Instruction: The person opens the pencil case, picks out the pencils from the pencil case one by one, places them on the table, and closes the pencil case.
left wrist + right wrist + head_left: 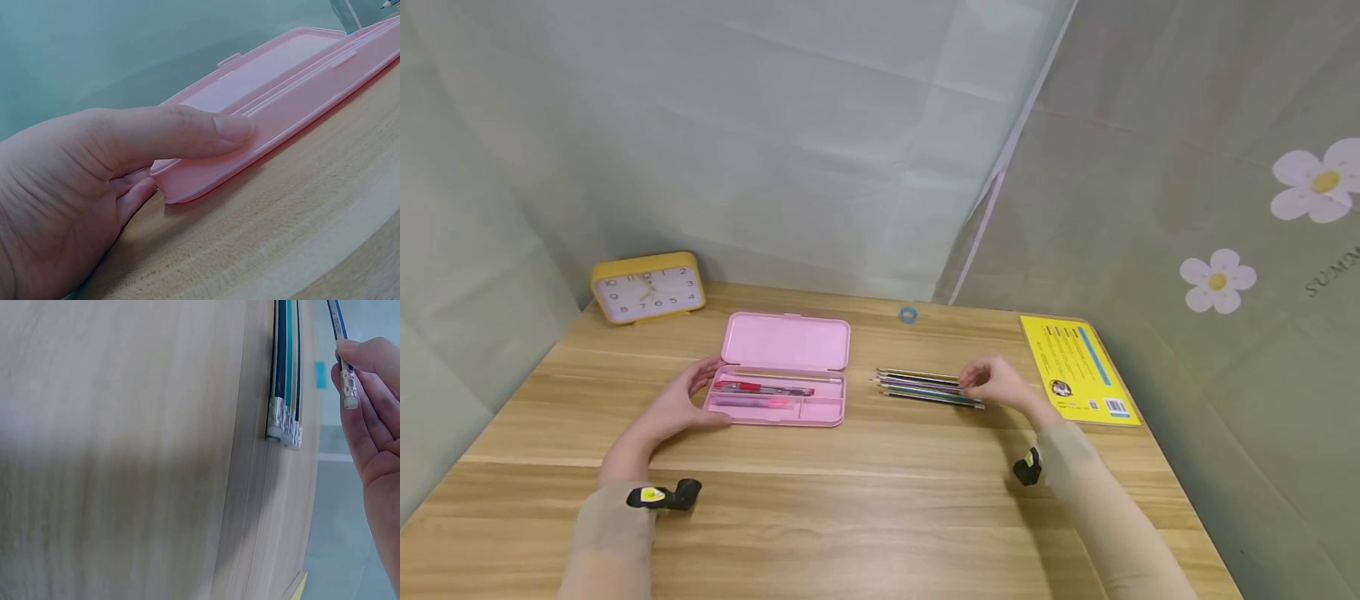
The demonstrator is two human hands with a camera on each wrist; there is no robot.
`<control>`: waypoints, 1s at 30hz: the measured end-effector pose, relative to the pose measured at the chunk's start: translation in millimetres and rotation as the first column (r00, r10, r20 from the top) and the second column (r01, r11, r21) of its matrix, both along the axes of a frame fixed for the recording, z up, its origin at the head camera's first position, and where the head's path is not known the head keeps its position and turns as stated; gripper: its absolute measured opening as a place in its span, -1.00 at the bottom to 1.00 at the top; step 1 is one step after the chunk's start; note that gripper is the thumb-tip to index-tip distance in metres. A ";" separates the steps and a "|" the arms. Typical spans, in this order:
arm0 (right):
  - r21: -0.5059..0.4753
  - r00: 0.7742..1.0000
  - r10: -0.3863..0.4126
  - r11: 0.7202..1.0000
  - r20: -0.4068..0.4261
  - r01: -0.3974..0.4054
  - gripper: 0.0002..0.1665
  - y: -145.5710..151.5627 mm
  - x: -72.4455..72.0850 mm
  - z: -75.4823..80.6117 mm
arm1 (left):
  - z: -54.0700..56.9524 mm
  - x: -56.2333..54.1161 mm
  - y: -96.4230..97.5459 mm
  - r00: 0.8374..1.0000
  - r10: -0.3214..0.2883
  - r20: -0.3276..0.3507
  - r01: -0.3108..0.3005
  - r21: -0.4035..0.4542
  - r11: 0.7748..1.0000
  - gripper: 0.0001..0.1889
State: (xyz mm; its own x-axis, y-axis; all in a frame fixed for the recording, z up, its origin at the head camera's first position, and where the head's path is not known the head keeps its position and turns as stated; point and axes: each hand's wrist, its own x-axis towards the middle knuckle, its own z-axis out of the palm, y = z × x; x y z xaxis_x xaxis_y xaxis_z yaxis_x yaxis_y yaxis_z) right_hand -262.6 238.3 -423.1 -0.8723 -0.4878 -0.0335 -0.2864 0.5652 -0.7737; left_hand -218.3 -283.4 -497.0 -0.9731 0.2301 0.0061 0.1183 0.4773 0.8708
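A pink pencil case (786,340) lies with its lid folded back. In its compartments are a pencil (786,377), a red-and-clear pen (741,387) and a pink-ended pen (760,402). My left hand (673,408) grips the case's left end, thumb pressed on the front wall (306,112) and fingers around the far side. To the right of the case, several pencils (284,369) lie side by side, eraser ends to the right. Just over those ends, my right hand (381,400) pinches one pencil (338,328) near its eraser between thumb and fingers, raised above the others.
A yellow clock (649,290) stands at the back left of the wooden table (820,508). A small blue ring (907,315) lies near the back edge. At the right edge is a yellow book (1078,367). Curtains hang behind and beside the table.
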 end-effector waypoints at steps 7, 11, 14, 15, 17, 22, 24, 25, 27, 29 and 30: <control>0.026 0.999 0.031 0.999 0.023 -0.032 -0.80 14.3 -6.8 -17.1 | -1.6 -0.9 -0.1 1.000 -0.001 -0.009 0.001 -0.016 1.000 0.19; 0.015 0.998 0.039 0.999 0.051 -0.040 -0.80 23.8 -13.2 -32.9 | -5.2 -3.4 -0.8 1.000 -0.001 -0.013 0.001 -0.016 1.000 0.20; 0.009 0.997 0.049 0.999 0.053 -0.049 -0.80 26.6 -13.1 -35.7 | -5.9 -4.1 -0.7 1.000 -0.002 -0.010 0.002 -0.012 1.000 0.20; 0.013 0.998 0.048 0.999 0.052 -0.048 -0.80 27.1 -12.9 -35.9 | -5.7 -4.0 -0.8 1.000 -0.001 -0.009 0.001 -0.012 1.000 0.20; 0.021 0.998 0.047 0.999 0.049 -0.049 -0.81 26.9 -12.1 -35.4 | -5.0 -3.3 -0.9 1.000 0.002 -0.004 -0.002 -0.011 1.000 0.20; 0.048 0.998 0.046 0.998 0.049 -0.049 -0.81 22.1 -7.0 -28.5 | -4.5 -2.9 -2.2 1.000 0.011 0.000 -0.011 -0.024 1.000 0.21; 0.061 0.997 0.054 0.997 0.048 -0.057 -0.81 19.0 -3.9 -23.3 | -4.3 -3.1 -2.6 1.000 0.011 -0.001 -0.011 -0.029 1.000 0.21; 0.068 0.997 0.059 0.996 0.046 -0.062 -0.81 17.6 -2.9 -21.4 | -4.3 -3.1 -2.7 1.000 0.011 -0.002 -0.011 -0.030 0.999 0.21; 0.083 0.997 0.068 0.994 0.036 -0.071 -0.82 16.1 -1.8 -19.8 | -4.5 -3.2 -2.9 1.000 0.010 -0.003 -0.010 -0.031 0.999 0.21; 0.099 0.997 0.067 0.993 0.025 -0.069 -0.82 17.5 -3.5 -23.3 | -4.9 -3.2 -3.0 1.000 0.009 -0.005 -0.009 -0.033 0.999 0.21; 0.106 0.998 0.068 0.992 0.014 -0.070 -0.83 18.7 -4.5 -25.3 | -5.0 -3.2 -3.0 1.000 0.010 -0.006 -0.010 -0.033 0.999 0.20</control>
State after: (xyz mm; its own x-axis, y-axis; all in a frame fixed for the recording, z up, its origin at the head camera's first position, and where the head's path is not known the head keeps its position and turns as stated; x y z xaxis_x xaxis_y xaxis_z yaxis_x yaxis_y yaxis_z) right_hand -267.1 257.0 -448.4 -0.8360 -0.5400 -0.0977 -0.3195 0.6238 -0.7133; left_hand -221.5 -286.4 -501.9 -0.9753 0.2209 0.0042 0.1184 0.5066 0.8540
